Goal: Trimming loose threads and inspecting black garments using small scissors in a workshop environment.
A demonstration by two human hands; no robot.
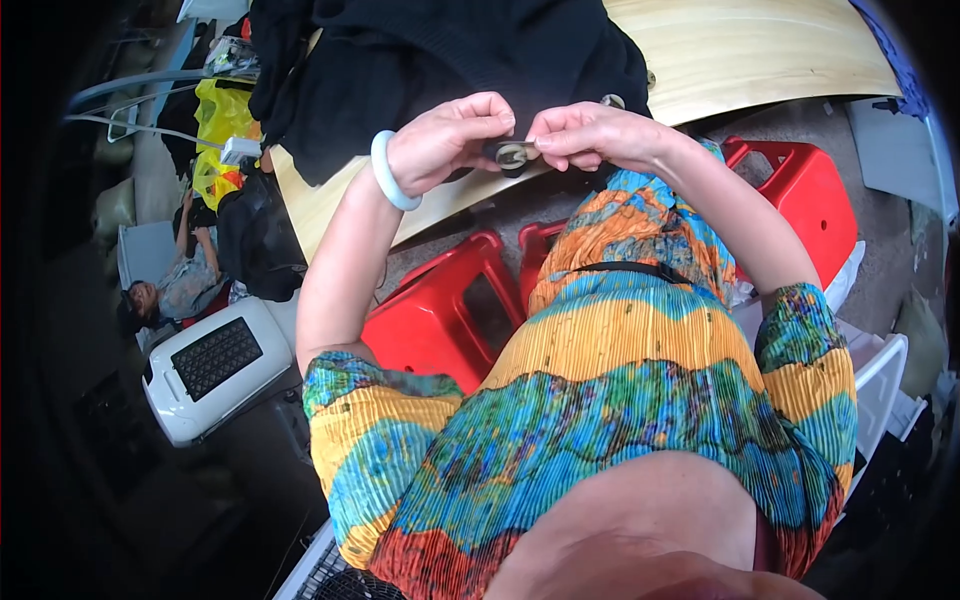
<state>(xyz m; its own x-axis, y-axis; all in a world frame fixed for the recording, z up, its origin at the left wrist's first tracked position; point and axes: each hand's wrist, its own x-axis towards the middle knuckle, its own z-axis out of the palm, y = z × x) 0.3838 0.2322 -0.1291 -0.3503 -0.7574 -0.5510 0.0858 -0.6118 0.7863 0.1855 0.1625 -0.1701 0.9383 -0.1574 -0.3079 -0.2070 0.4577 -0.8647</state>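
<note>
My left hand (pixel 455 140), with a pale bangle (pixel 392 172) at its wrist, pinches with thumb and fingertips at a large round button (pixel 513 156). The button looks pale and greenish with a dark rim. From the other side, my right hand (pixel 585 135) pinches at the same button with its fingertips. Both hands are over the near edge of the wooden table (pixel 760 55). Just beyond them a black knit garment (pixel 430 70) lies heaped on the table. Another button (pixel 612 101) shows at its right edge, above my right hand. Any thread or needle is too small to make out.
Red plastic stools (pixel 440 310) stand under and beside the table, one more red stool (pixel 815 215) at right. At left are a yellow plastic bag (pixel 220 140), a white adapter (pixel 240 151) on a cable, a white casing with a black grille (pixel 215 365), and another person (pixel 190 280).
</note>
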